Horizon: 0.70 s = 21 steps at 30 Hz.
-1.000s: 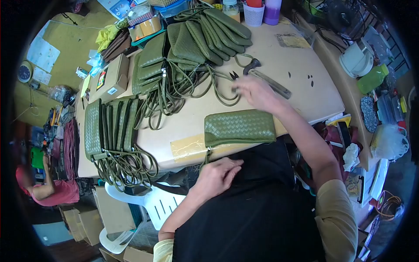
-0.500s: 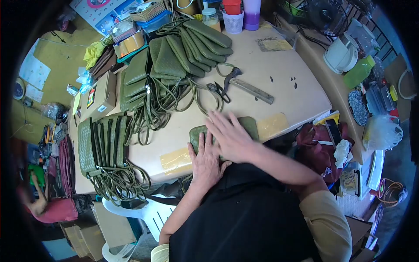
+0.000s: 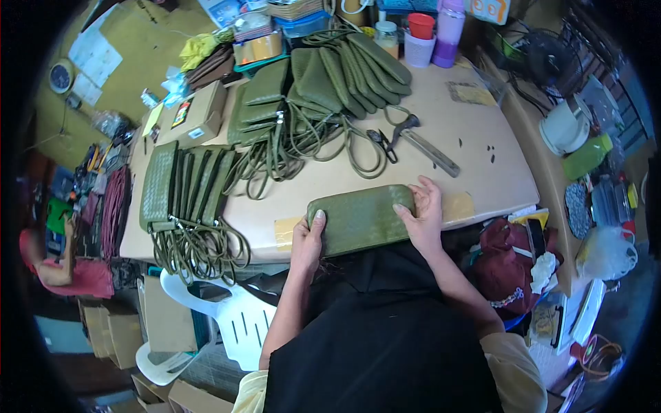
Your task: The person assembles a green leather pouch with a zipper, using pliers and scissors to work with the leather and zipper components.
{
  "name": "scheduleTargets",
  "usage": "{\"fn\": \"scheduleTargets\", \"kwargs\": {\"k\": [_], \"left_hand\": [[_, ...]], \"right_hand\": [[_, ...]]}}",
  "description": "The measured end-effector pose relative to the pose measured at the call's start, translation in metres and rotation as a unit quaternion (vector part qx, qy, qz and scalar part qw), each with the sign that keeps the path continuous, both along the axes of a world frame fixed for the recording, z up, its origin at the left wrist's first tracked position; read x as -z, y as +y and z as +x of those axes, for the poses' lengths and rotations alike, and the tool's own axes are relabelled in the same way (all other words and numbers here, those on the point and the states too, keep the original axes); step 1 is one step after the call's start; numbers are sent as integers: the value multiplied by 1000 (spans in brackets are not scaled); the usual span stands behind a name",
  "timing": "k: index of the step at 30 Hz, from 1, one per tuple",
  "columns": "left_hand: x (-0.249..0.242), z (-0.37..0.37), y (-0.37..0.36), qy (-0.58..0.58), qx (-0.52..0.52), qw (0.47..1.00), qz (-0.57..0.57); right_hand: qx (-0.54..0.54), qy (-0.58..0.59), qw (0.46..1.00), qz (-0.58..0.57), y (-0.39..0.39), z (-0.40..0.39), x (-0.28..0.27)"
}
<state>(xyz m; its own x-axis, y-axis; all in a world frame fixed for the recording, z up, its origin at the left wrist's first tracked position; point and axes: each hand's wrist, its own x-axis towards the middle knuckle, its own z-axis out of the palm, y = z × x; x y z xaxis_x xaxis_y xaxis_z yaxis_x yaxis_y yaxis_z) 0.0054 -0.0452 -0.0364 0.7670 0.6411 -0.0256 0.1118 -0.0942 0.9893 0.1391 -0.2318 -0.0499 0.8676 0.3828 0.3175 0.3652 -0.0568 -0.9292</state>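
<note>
A green woven wallet-like pouch (image 3: 361, 220) is held up at the table's front edge, its broad face toward me. My left hand (image 3: 307, 242) grips its left end, thumb on the face and fingers behind. At the right end, my right hand (image 3: 423, 219) pinches the edge with thumb in front and some fingers raised. Beyond the pouch lie a hammer (image 3: 432, 153) and dark pliers or snips (image 3: 383, 144). Similar green pouches (image 3: 313, 89) with long straps are piled at the back, and another row (image 3: 186, 186) stands at the left.
A cardboard box (image 3: 205, 113) sits at the table's (image 3: 482, 186) back left. Cups, a purple bottle (image 3: 449, 34) and a jar line the back. To the right are a maroon bag (image 3: 499, 258) and a white kettle (image 3: 566, 125). A white plastic chair (image 3: 237, 323) and a person (image 3: 72, 272) are at left.
My hands, earlier laid flat and overlapping on the pouch, have moved apart to its two ends. The pouch has been lifted and tilted toward me. The view has shifted.
</note>
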Motion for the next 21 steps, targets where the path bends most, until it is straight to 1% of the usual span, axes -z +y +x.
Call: {"fn": "scheduleTargets", "kwargs": {"k": [1,2,3,4,5,6,7,9,10,11,12,13,15,16,17,18,19,20,21], "left_hand": [[-3,-3,0,-30,-11,977,-213],[0,-6,-3,-65,-35,978,-194],[-5,-11,-2,-69,-44,978,-191],[-14,-18,-2,-82,-74,987,-115],[-19,-25,-2,-93,-105,989,-38],[-20,-32,0,-97,-119,988,-34],[-21,-41,2,-79,-59,995,19],[-24,-58,5,-39,50,990,125],[-25,-68,5,-10,129,988,-80],[-27,-78,3,12,201,938,-282],[-31,-86,3,43,159,938,-304],[-41,-94,10,36,146,942,-299],[-70,-120,36,-9,7,969,-245],[-82,-135,51,-43,-70,977,-195],[-77,-161,80,-97,-87,979,-157],[-86,-174,106,-185,-129,972,-63],[-122,-181,112,-249,-147,954,-72],[-146,-177,128,-288,-213,933,-27],[-150,-185,159,-296,-215,931,1]], "right_hand": [[-25,142,973,179,10,-6,-6],[91,108,968,206,23,-18,-13],[80,107,969,208,20,-17,-16],[12,133,989,67,11,-13,-16],[-58,152,984,-76,4,-11,-15],[-32,60,987,-146,5,-12,-10],[-47,55,987,-143,7,-13,-4],[1,111,993,39,17,-8,6],[-26,160,984,77,22,-3,4],[-53,210,970,111,24,2,-1],[-111,196,974,-2,17,8,-9],[-127,192,973,-1,17,8,-13],[-190,157,965,-92,14,4,-16],[-217,171,955,-107,11,7,-20],[-220,170,954,-109,9,11,-22],[-239,166,948,-131,6,15,-24],[-255,160,942,-152,4,20,-25],[-252,161,942,-151,2,24,-27],[-235,137,949,-157,1,29,-30]]}}
